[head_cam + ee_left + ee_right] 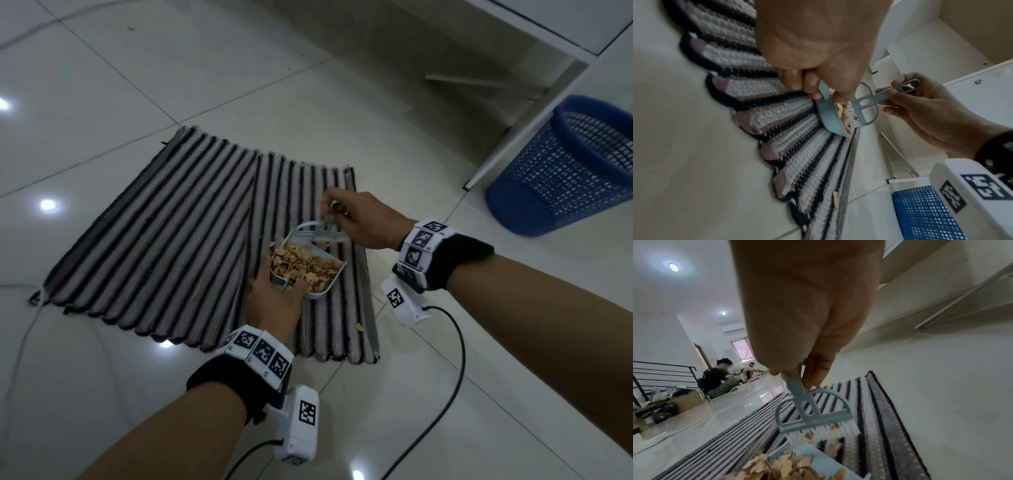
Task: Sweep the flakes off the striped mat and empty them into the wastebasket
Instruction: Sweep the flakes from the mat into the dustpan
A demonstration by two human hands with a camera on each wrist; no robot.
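- Left wrist view gives me the clearest grip: my left hand [818, 48] has its fingers [813, 84] curled round the handle of the pale blue dustpan [828, 116], whose far lip rests on the striped mat [777, 113].
- From the same view, my right hand [920, 110] pinches the grey handle of the small brush [863, 105], its white bristles at the pan's mouth.
- Right wrist view shows what the others hide: tan flakes [807, 434] caught among the bristles, and a seated person [719, 379] far across the room.
- Head view alone shows the flakes [305, 263] heaped in the pan, near the mat's right edge, and one stray flake [359, 327] lying on the mat close to its near right corner.
- Head view also places the blue mesh wastebasket [561, 171] well apart to the right, upright on the tiled floor [102, 102] beside a white table leg [520, 130].
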